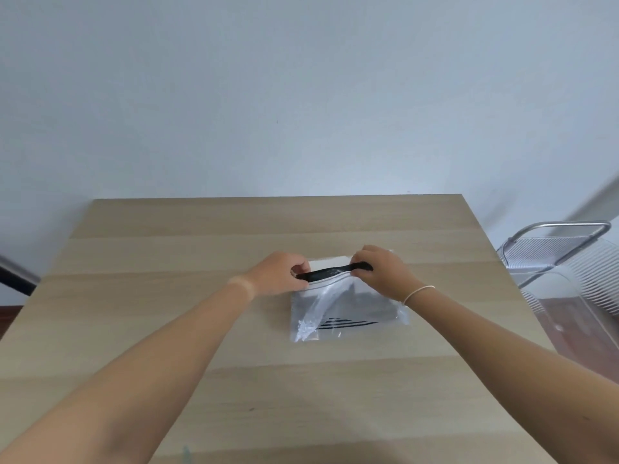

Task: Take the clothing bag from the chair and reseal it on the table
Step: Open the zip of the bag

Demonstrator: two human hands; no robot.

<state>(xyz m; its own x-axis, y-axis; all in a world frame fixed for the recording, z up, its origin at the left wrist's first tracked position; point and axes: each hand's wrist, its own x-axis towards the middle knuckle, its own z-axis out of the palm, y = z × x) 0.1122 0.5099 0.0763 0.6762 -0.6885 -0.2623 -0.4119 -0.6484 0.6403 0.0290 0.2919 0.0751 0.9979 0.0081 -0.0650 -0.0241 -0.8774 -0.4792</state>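
Note:
A clear plastic clothing bag [348, 313] lies flat on the light wooden table [201, 249], holding grey folded clothing with black stripes near its front edge. A black strip [330, 272] runs along the bag's far, top edge. My left hand [279, 276] pinches the left end of that strip with curled fingers. My right hand [380, 271] pinches the right end, a thin white band on its wrist. Both forearms reach in from the bottom of the view.
A transparent ribbed chair [566, 259] with a metal frame stands just off the table's right edge. A plain pale wall rises behind the table. A dark object [15, 276] shows at the far left edge.

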